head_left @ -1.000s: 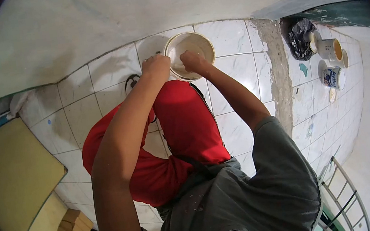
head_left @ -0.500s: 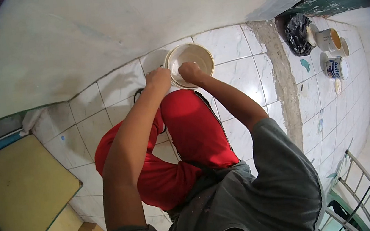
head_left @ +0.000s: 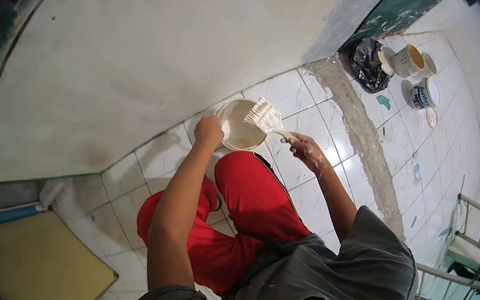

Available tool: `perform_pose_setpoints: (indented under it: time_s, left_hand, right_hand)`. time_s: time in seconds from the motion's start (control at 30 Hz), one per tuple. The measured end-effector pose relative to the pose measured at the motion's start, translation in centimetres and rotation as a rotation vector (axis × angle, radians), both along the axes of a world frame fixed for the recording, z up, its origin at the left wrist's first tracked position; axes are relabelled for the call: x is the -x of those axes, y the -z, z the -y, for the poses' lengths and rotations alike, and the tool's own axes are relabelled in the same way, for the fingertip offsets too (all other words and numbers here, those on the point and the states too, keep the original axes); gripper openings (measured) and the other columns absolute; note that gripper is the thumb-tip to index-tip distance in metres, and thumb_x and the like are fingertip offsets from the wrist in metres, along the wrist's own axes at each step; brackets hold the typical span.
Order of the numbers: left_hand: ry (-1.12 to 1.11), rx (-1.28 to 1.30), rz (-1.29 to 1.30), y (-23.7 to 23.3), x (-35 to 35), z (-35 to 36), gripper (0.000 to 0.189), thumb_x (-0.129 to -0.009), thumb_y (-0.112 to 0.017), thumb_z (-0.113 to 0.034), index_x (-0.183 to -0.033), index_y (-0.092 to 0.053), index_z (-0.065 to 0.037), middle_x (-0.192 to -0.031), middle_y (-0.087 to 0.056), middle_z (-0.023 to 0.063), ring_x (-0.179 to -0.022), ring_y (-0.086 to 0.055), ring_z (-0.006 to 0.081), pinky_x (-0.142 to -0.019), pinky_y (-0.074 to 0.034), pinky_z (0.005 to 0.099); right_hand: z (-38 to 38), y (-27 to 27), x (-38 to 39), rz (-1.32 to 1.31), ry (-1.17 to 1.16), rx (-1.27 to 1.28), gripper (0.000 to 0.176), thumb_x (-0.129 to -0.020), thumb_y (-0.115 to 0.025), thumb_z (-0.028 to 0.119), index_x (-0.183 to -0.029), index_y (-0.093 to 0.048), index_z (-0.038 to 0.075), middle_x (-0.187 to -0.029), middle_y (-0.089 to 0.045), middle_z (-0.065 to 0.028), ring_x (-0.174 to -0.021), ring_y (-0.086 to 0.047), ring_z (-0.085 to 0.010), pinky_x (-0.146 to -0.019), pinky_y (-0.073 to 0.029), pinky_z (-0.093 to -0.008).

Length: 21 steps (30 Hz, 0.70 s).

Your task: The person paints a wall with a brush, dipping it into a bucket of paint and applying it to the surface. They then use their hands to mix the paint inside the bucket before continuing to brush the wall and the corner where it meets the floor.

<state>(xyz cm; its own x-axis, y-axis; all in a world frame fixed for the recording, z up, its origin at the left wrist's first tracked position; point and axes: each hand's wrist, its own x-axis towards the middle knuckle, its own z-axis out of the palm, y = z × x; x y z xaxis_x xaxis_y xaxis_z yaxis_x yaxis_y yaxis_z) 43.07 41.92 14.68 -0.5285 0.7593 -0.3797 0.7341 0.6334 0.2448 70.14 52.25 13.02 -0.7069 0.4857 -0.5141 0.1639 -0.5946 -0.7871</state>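
White-flecked right hand (head_left: 307,152) extends brush (head_left: 265,117) over bucket (head_left: 240,131).

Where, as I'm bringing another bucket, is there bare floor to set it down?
Bare tiles lie between the bucket and the rough strip, and along the wall, left of the left hand. Crowded: around the black bag and tubs, and over the bucket, where the right hand holds the brush.

Moderate light, apparently from the right, leaves a whitish glare on the floor tiles (head_left: 309,136), throws soft shadows leftward and leaves the left side dimmer, while the wide lens bends straight edges and blackens the corners around a fairly sharp middle.
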Motion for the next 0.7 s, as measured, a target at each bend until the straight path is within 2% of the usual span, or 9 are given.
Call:
perform_pose_setpoints:
  time_s: [0.1,0.17,0.23,0.27,0.3,0.4,0.6,0.67,0.7]
  left_hand:
    - [-0.064,-0.073,0.026,0.4,0.1,-2.5,0.021,-0.065,-0.054,-0.005,-0.085,-0.06,-0.001,-0.088,-0.059,0.0191,-0.086,-0.056,0.0344,-0.075,-0.046,0.0386]
    - [-0.145,-0.252,0.164,-0.3,-0.3,-3.8,0.031,-0.062,-0.055,-0.005,-0.092,-0.054,0.003,-0.09,-0.057,0.0225,-0.088,-0.055,0.0368,-0.077,-0.045,0.038]
    - [-0.158,-0.254,0.191,-1.1,-1.5,-4.9,0.036,-0.062,-0.055,-0.004,-0.095,-0.049,0.006,-0.091,-0.056,0.0249,-0.088,-0.055,0.0372,-0.078,-0.045,0.0378]
    - [-0.196,-0.252,0.228,-1.3,-2.0,-5.5,0.042,-0.061,-0.055,-0.004,-0.099,-0.045,0.009,-0.093,-0.054,0.0273,-0.089,-0.054,0.0376,-0.079,-0.044,0.0376]
    - [-0.168,-0.255,0.226,-1.5,-2.3,-6.1,0.042,-0.061,-0.055,-0.004,-0.099,-0.045,0.009,-0.093,-0.054,0.0273,-0.089,-0.054,0.0376,-0.079,-0.044,0.0376]
    - [-0.124,-0.209,0.259,-0.3,-2.3,-8.5,0.05,-0.06,-0.056,-0.004,-0.103,-0.036,0.014,-0.095,-0.052,0.0311,-0.091,-0.054,0.0361,-0.08,-0.044,0.0377]
    - [-0.19,-0.078,0.357,-1.9,-3.9,-10.6,0.055,-0.059,-0.056,-0.006,-0.103,-0.034,0.017,-0.093,-0.052,0.0316,-0.084,-0.058,0.034,-0.072,-0.048,0.0335]
    - [-0.008,-0.102,0.219,-1.3,-3.9,-10.6,0.06,-0.057,-0.057,-0.006,-0.106,-0.031,0.019,-0.087,-0.054,0.0314,-0.08,-0.059,0.032,-0.065,-0.05,0.0324]
    - [-0.02,-0.103,0.22,-1.1,-3.8,-10.6,0.06,-0.057,-0.057,-0.006,-0.106,-0.031,0.019,-0.087,-0.054,0.0314,-0.08,-0.059,0.032,-0.065,-0.05,0.0324]
  right_hand:
    - [0.7,-0.5,-0.4,-0.158,0.096,0.152,0.026,-0.079,-0.052,0.014,-0.102,-0.052,0.001,-0.083,-0.055,-0.0004,-0.061,-0.041,-0.0041,-0.05,-0.032,-0.0161]
    - [0.5,-0.9,-0.4,-0.218,0.105,0.157,0.023,-0.078,-0.052,0.011,-0.099,-0.048,0.001,-0.087,-0.054,-0.0014,-0.063,-0.043,-0.0044,-0.05,-0.033,-0.0157]
    - [0.5,-1.4,0.4,-0.234,0.162,0.138,0.02,-0.077,-0.053,0.008,-0.095,-0.047,0.004,-0.087,-0.055,-0.0012,-0.059,-0.044,-0.0043,-0.05,-0.034,-0.0147]
    - [0.2,-2.1,0.9,-0.239,0.201,0.133,0.02,-0.077,-0.052,0.009,-0.094,-0.043,0.004,-0.079,-0.052,-0.0016,-0.058,-0.041,-0.005,-0.047,-0.031,-0.0162]
    - [-0.4,-2.2,1.3,-0.247,0.227,0.124,0.02,-0.077,-0.052,0.009,-0.094,-0.043,0.004,-0.079,-0.052,-0.0016,-0.058,-0.041,-0.005,-0.047,-0.031,-0.0162]
    - [-2.5,-4.0,2.8,-0.152,0.265,-0.005,0.014,-0.077,-0.05,0.009,-0.088,-0.043,0.004,-0.06,-0.033,0.0042,-0.043,-0.028,-0.0029,-0.037,-0.021,-0.0185]
    - [-6.7,-4.6,6.3,0.07,0.426,-0.284,0.015,-0.077,-0.049,0.012,-0.086,-0.041,0.003,-0.066,-0.045,-0.0027,-0.044,-0.035,-0.006,-0.037,-0.025,-0.02]
    - [-7.2,-5.0,7.8,0.138,0.464,-0.414,0.015,-0.078,-0.048,0.015,-0.083,-0.044,0.001,-0.064,-0.048,-0.0051,-0.043,-0.037,-0.0074,-0.035,-0.027,-0.0214]
    - [-7.5,-5.4,8.6,0.137,0.452,-0.415,0.015,-0.078,-0.048,0.015,-0.083,-0.044,0.001,-0.064,-0.048,-0.0051,-0.043,-0.037,-0.0074,-0.035,-0.027,-0.0214]
